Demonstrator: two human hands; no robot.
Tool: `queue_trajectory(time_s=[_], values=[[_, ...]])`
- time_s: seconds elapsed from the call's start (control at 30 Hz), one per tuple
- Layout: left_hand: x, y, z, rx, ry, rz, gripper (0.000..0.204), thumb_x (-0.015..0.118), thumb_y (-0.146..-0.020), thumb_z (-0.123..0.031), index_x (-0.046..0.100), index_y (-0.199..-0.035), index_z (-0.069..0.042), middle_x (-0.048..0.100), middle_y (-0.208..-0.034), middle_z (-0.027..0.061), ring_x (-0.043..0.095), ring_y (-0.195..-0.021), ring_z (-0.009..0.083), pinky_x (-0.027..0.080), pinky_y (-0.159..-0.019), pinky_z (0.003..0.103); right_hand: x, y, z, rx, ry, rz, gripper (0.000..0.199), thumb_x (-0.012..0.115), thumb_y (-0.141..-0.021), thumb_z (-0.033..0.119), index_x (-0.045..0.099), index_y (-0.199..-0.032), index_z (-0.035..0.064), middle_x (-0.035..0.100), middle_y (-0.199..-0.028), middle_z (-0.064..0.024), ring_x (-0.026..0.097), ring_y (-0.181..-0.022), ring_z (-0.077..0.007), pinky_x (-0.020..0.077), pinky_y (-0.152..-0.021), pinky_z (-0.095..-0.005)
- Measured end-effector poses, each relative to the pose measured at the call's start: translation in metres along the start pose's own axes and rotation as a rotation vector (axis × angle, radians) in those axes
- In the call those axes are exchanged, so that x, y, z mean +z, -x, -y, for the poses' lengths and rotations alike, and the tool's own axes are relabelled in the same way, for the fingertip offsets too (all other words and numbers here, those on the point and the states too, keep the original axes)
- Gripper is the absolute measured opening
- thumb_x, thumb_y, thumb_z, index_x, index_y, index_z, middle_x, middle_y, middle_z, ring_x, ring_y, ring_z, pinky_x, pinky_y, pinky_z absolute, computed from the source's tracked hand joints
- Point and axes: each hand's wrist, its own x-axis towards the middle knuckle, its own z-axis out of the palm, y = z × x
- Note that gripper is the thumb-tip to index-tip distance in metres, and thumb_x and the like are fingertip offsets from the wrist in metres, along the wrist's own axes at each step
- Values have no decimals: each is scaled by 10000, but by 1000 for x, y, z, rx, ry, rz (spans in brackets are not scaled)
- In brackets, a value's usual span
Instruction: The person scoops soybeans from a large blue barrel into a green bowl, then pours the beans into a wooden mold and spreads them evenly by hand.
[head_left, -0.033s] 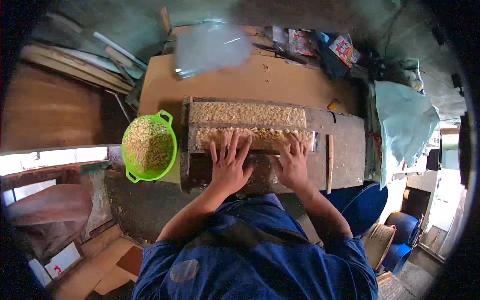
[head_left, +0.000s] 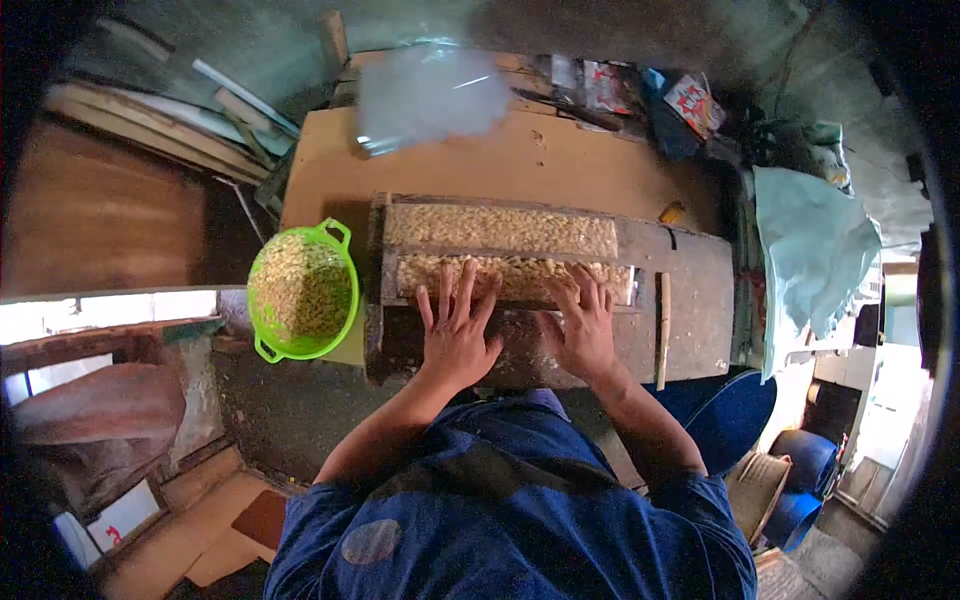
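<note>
Two long rows of pale, split beans, apparently soybeans, lie in a dark wooden frame point(head_left: 376, 290). The far row point(head_left: 500, 228) shows uncovered by my hands. On the near row point(head_left: 525, 270), which seems wrapped in clear plastic, both my hands rest. My left hand point(head_left: 458, 330) lies toward its left part with fingers spread and palm over the frame's near edge. Toward the right end, my right hand point(head_left: 582, 332) presses its fingertips on the beans, fingers apart. Neither hand grips anything.
A green colander point(head_left: 352, 300) heaped with beans stands left of the frame. Clear plastic sheets point(head_left: 430, 98) lie at the back of the table point(head_left: 335, 160). A narrow wooden stick point(head_left: 663, 330) lies on the right side of the board point(head_left: 695, 300). A small yellow-orange item point(head_left: 671, 213) sits behind it.
The view has shifted slightly, so the frame and colander appear a little farther right. My hands stay spread on the near row.
</note>
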Motion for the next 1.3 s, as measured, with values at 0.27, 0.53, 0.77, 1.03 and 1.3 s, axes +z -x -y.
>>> queue_trajectory(time_s=[0.27,0.53,0.77,1.03,1.3], values=[[7,36,31,-158,-95,-100,755,612,-891,-470,363,-1537,-169,139,-1633,217,82,-1501,477,17,-1115,736,36,-80,85,-378,-34,183,568,583,-920,528,557,-1380,196,365,-1509,-222,274,-1445,-414,152,-1187,-623],[-20,57,43,-312,-65,46,807,515,-928,-592,325,-1544,-107,136,-1620,257,69,-1495,491,46,-1103,743,62,-101,103,-406,14,232,541,550,-944,512,568,-1401,223,333,-1537,-205,257,-1451,-430,113,-1187,-654],[-25,45,50,-227,-70,-35,806,502,-939,-583,312,-1551,-93,253,-1602,199,143,-1495,449,59,-1118,726,63,-106,93,-231,82,36,512,628,-930,354,546,-1410,195,432,-1422,-182,367,-1368,-401,161,-1177,-641],[-25,38,59,-204,-51,-24,860,670,-836,-399,310,-1550,-82,255,-1604,189,148,-1495,450,76,-1122,724,64,-99,84,-386,60,-82,252,645,-858,154,711,-1101,164,682,-971,-20,616,-1027,-244,344,-1051,-507],[-38,11,59,-194,68,-121,886,688,-803,-224,260,-1570,-106,281,-1593,170,200,-1486,418,129,-1162,642,58,-81,93,-328,38,1,285,659,-793,128,706,-1072,162,654,-1111,-34,583,-1074,-256,358,-1022,-500]])
